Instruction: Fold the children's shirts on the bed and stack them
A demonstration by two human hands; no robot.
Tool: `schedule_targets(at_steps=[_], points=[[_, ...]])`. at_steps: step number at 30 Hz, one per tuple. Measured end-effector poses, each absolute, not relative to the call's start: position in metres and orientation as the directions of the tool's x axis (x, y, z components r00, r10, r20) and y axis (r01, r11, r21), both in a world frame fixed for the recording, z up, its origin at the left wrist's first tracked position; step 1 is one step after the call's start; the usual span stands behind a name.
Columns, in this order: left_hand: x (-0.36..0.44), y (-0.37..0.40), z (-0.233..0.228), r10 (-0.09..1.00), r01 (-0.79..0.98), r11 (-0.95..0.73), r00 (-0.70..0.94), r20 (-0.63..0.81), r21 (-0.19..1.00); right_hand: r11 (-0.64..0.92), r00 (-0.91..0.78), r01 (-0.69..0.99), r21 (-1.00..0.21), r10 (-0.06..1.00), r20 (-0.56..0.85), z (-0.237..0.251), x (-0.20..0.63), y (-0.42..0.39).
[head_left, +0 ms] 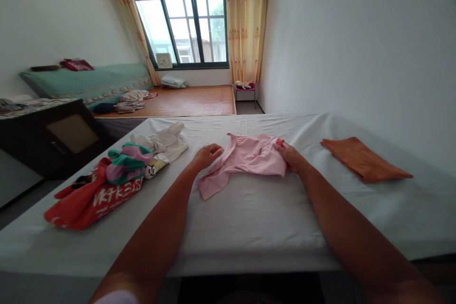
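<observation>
Head view: a pink shirt [249, 157] lies on the white bed [249, 218], between both hands; the left hand [207, 154] rests at its left edge, fingers curled loosely on the cloth, pinching nothing I can make out; the right hand [290, 156] grips the right edge. An orange cloth [363, 159] lies well apart to the right; a clothes pile [107, 180] to the left. The loose sleeve trailing toward the near edge could bunch or twist if the cloth is pulled unevenly.
</observation>
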State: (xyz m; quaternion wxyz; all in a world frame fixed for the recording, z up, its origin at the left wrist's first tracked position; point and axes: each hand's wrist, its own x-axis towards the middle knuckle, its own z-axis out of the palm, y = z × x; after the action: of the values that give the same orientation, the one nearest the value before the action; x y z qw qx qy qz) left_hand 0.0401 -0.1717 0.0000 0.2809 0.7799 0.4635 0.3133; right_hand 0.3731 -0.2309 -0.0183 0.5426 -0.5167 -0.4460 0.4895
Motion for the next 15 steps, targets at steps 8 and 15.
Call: schedule_targets(at_steps=[8,15], points=[[0.054,-0.182,-0.01,0.917,0.788,-0.398,0.324,0.234,0.47,0.051,0.141,-0.191,-0.98,0.99,0.024,-0.013,0.375,-0.234],[0.008,-0.151,-0.014,0.969,0.502,-0.148,-0.099,0.227,0.852,0.159,0.257,-0.211,-0.964,0.961,0.102,-0.007,0.392,-0.232]])
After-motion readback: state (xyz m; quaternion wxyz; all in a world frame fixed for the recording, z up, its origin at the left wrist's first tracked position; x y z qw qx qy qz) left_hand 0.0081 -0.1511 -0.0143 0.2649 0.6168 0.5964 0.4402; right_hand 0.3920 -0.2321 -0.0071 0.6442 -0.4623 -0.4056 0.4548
